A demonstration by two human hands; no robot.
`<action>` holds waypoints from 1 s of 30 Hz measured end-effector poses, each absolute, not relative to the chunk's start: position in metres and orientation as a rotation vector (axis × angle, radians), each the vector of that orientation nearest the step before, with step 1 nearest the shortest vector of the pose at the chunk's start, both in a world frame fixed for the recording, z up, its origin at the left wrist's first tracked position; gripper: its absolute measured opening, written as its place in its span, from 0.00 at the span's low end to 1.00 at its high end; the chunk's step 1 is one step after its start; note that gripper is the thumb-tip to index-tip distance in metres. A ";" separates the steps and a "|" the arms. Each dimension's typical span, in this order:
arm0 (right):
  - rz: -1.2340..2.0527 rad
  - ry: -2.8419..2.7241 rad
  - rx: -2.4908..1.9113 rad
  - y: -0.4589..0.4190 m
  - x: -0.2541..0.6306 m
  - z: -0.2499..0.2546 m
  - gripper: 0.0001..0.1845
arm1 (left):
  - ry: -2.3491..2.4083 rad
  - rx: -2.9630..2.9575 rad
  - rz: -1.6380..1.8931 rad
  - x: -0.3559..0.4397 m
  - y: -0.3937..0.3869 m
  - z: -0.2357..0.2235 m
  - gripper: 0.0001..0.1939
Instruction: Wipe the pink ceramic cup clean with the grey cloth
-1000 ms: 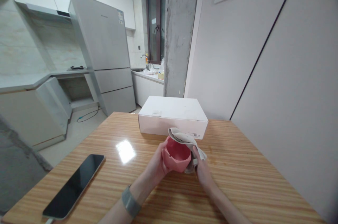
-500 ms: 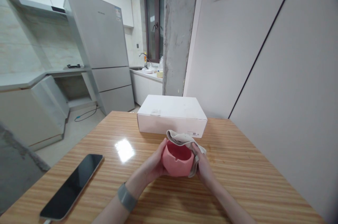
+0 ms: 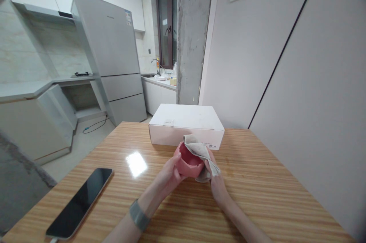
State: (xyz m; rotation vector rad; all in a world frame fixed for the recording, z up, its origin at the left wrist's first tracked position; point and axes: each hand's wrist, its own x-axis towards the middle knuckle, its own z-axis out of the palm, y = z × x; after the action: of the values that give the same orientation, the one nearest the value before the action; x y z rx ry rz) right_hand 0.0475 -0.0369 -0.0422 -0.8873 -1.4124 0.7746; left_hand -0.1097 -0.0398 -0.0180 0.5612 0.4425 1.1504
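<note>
A pink faceted bowl-like pot is tilted above the table, its hollow inside facing me. My left hand grips its left side, thumb on the rim and fingers underneath. A light grey cloth drapes over the pot's right rim and hangs down its right side. My right hand is closed on the cloth and presses it against the pot; the cloth hides part of the fingers. A grey band circles my left wrist.
Just behind the pot stands a white cardboard box on the wood-grain table. At the left front lies a black smartphone with a white cable. A fridge, a concrete pillar and a white wall are beyond.
The pot has been lifted slightly and tilted, shifting a little left and away from me. My right hand has moved lower along its right side with the cloth.
</note>
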 end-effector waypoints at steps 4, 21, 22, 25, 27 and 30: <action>0.857 -1.273 -0.966 -0.028 0.054 -0.043 0.28 | 0.589 0.683 1.047 -0.108 -0.043 -0.022 0.22; 0.846 -1.193 -1.078 -0.020 0.058 -0.060 0.24 | 0.737 0.551 1.097 -0.109 -0.038 -0.023 0.20; 0.832 -1.189 -1.080 -0.022 0.056 -0.060 0.23 | 0.706 0.557 1.129 -0.107 -0.039 -0.022 0.20; 0.794 -1.196 -1.058 -0.027 0.050 -0.058 0.23 | 0.617 0.573 1.207 -0.103 -0.041 -0.024 0.19; 0.785 -1.181 -1.041 -0.030 0.047 -0.052 0.23 | 0.591 0.589 1.258 -0.101 -0.042 -0.026 0.18; 0.837 -1.136 -1.038 -0.032 0.046 -0.036 0.25 | 0.581 0.624 1.224 -0.102 -0.043 -0.027 0.18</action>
State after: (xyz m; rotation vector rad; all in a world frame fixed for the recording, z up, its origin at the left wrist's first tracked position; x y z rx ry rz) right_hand 0.0463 -0.0319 -0.0358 -1.0382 -1.1362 0.8373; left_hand -0.1023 -0.0429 -0.0274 0.6240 0.5808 1.2241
